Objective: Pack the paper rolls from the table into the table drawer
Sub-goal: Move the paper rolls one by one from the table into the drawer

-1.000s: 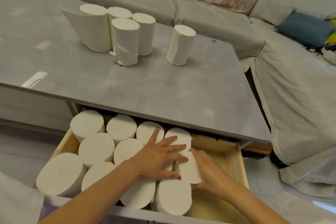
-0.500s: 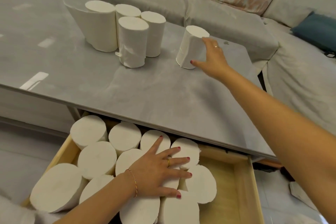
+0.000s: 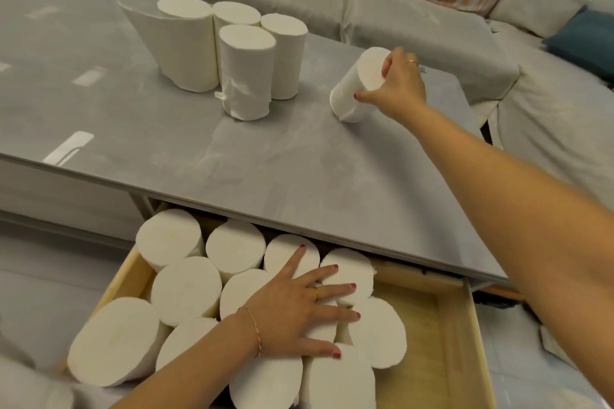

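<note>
Partly hidden things come first: the open drawer [image 3: 455,335] slides out from under the grey surface [image 3: 232,159], so the rear ends of the back-row rolls and the drawer's back wall are covered by the surface edge, and the frame's lower border cuts off the nearest rolls and the drawer's front. Inside the drawer, packed rolls [image 3: 186,289] stand on end in tight rows filling its left and middle, with bare wood left along its right side. The left hand [image 3: 292,312] lies flat on those rolls, fingers [image 3: 335,292] straight and spread, pressing the tops rather than gripping anything; it covers at least one roll so that its outline cannot be made out. A thin bracelet [image 3: 255,332] sits at that wrist and a ring on one finger. Beyond the drawer, up on the surface, the right hand [image 3: 398,86] grips a single roll [image 3: 355,86] near its top end, thumb on the near side and fingers curled over the far side; the roll is tilted, its lower end touching the surface. Farther from the drawer and to the left of that roll, four more rolls [image 3: 246,70] stand upright in a cluster, touching one another; the leftmost has a loose sheet [image 3: 146,26] peeling outward. No brand, label or writing can be read on any roll. Behind the surface runs a covered sofa [image 3: 415,16] with a blue cushion [image 3: 588,36] cut off at the frame's right edge.
</note>
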